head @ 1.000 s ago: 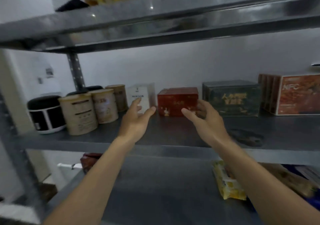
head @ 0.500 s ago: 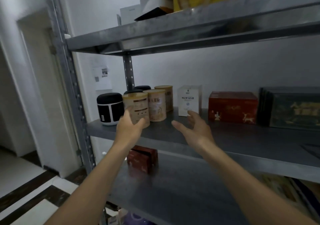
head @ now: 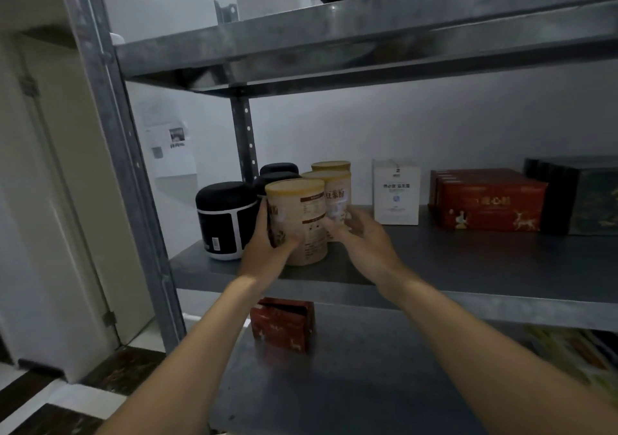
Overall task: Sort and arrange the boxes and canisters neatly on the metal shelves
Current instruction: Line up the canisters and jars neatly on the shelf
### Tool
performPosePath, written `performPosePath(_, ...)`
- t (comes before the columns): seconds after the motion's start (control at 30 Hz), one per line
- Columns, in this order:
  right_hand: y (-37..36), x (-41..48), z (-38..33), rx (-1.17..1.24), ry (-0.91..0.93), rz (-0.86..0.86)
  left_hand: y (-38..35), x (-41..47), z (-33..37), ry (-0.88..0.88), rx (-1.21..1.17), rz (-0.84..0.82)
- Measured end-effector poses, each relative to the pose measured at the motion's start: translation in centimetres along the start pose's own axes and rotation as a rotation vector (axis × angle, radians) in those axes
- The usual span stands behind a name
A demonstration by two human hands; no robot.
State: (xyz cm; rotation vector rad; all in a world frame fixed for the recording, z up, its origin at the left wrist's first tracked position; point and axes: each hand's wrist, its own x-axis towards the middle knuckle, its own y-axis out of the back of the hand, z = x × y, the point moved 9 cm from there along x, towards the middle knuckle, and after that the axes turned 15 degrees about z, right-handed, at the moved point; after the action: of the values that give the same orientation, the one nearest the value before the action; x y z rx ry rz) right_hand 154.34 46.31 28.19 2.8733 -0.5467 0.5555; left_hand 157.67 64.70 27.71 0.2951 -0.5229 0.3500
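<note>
Three tan canisters stand in a row at the left of the middle metal shelf (head: 468,267). My left hand (head: 267,250) grips the front tan canister (head: 301,220), with the fingers round its left side and the thumb on its front. My right hand (head: 363,237) curls its fingers round the lower part of the second tan canister (head: 337,197); the motion blur hides how firm the hold is. The third tan canister (head: 331,166) stands behind them. Three black canisters sit to the left, the nearest being the black-and-white canister (head: 225,220).
A white box (head: 396,193), a red box (head: 485,200) and a dark green box (head: 582,197) line the shelf's back. A small red box (head: 282,324) and yellow packets (head: 568,351) lie on the lower shelf. The upright post (head: 110,133) stands left; the upper shelf (head: 368,33) overhangs.
The view has swung left, from the red box to the canisters. Both hands moved left and forward from open air onto the tan canisters.
</note>
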Motion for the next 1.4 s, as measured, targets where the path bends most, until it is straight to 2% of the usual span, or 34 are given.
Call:
performPosePath(0.17,-1.0,0.5,0.4,0.069,-0.057,0.026,-0.5,0.1,0.3,-0.119,-0.07,-0.027)
performPosePath(0.27,-0.3,0.6,0.3,0.1,-0.021,0.055,-1.9,-0.2,0.8,-0.131,-0.103,-0.129)
performPosePath(0.43,4.7,1.1,0.8,0.14,-0.054,0.174,-6.2,-1.8,2.9,-0.147,-0.129,-0.299)
performPosePath(0.7,12.2,2.3,2.4,0.034,-0.037,0.304,-13.8,-4.5,6.1,-0.156,-0.155,-0.479)
performPosePath(0.87,14.5,3.3,2.8,0.018,0.013,0.383,-14.5,-3.9,5.3,-0.129,-0.113,-0.456)
performPosePath(1.07,14.5,3.7,3.5,-0.023,-0.023,0.384,-14.3,-3.8,5.3,-0.128,-0.083,-0.408)
performPosePath(1.13,15.1,3.1,3.0,-0.149,0.058,0.495,-14.0,-3.9,5.4,-0.136,-0.073,-0.387)
performPosePath(1.23,15.5,0.6,0.8,-0.32,0.282,0.748,-12.2,-2.6,5.4,-0.148,-0.058,-0.277)
performPosePath(1.33,12.8,-1.4,-2.1,-0.37,0.573,0.769,-8.9,-0.4,4.9,-0.146,-0.054,-0.129)
performPosePath(1.4,10.5,-1.7,-3.2,-0.404,0.688,0.737,-7.1,0.8,4.3,-0.133,-0.056,-0.077)
